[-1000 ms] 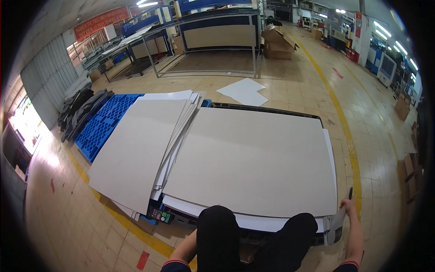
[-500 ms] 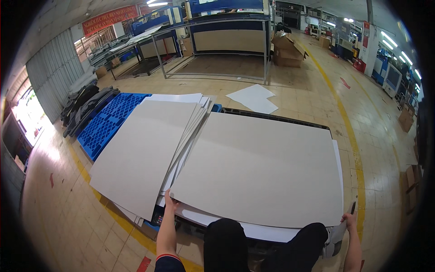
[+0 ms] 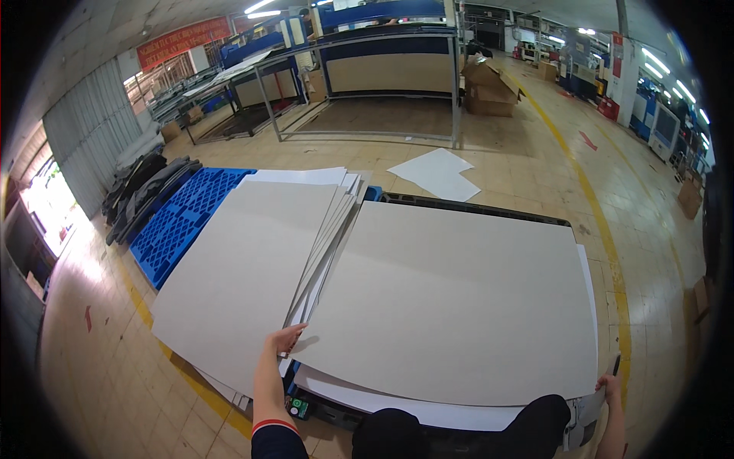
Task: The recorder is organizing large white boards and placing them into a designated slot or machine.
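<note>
Top sheet: the large pale grey rectangular cardboard sheet (image 3: 459, 306) lies flat on top of the right-hand stack, its near-left corner lifted slightly off the sheets below.
Left hand: your left hand (image 3: 286, 337) is at that near-left corner, fingers (image 3: 294, 332) spread partly open and touching the edge; I cannot tell whether they pinch it or only rest on it.
Right hand: your right hand (image 3: 609, 386) is at the near-right corner, beside a small dark upright part of the cart; the fingers look curled, but what they hold cannot be told.
Handling advice: in my judgement, get your fingers fully under the edge at both corners before lifting, and raise both sides evenly; a sheet this wide will likely sag and crease if one corner leads.
Stack below: white sheets (image 3: 397, 402) protrude beneath the near edge; keep them from dragging along.
Neighbouring stack: a second fanned pile of grey cardboard sheets (image 3: 237, 283) lies just beside on the left, overlapping a blue plastic pallet (image 3: 180, 222).
Surroundings: loose white sheets (image 3: 440, 172) lie on the tiled floor (image 3: 107, 382) beyond; a yellow floor line (image 3: 604, 237) runs along the right.
</note>
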{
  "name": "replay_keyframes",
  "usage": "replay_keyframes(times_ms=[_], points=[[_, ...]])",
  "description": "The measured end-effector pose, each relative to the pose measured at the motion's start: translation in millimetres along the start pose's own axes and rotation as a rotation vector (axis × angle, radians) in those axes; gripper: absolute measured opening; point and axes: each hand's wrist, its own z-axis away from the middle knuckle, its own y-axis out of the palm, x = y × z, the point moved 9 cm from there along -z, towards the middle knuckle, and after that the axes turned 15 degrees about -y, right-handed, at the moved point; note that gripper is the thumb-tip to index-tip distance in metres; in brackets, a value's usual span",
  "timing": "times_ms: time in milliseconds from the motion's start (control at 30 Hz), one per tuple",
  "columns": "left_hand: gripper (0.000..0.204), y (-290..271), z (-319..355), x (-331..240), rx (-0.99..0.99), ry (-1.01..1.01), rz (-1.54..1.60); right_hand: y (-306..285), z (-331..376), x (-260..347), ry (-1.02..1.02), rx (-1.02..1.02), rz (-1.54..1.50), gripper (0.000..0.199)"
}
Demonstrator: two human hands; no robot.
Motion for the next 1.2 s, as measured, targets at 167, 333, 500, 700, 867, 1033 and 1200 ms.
replay_keyframes(times_ms=[167, 333, 500, 700, 867, 1033, 1200], points=[[0.086, 8, 6, -2, -0.407, 0.015, -0.104, 1, -5, -4, -0.007, -0.029, 0.004, 0.015], [0.086, 20, 31, -5, -0.542, 0.150, -0.078, 3, -8, -5, 0.011, -0.040, -0.027, 0.014], [0.073, 36, 44, -8, -0.539, 0.261, -0.217, 12, -23, -11, -0.011, -0.017, -0.076, 0.015], [0.058, 112, 62, 35, -0.659, 0.527, -0.130, 62, -70, 5, -0.069, 0.039, -0.083, 0.018], [0.053, 225, 62, 35, -0.659, 0.564, 0.021, 140, -61, 81, -0.156, -0.041, -0.092, 0.041], [0.052, 294, 61, -26, -0.786, 0.651, 0.009, 251, -70, 189, -0.625, 0.231, 0.457, 0.019], [0.045, 338, 35, -68, -0.427, 0.635, 0.151, 336, -29, 201, -0.289, 0.355, 0.193, 0.017]])
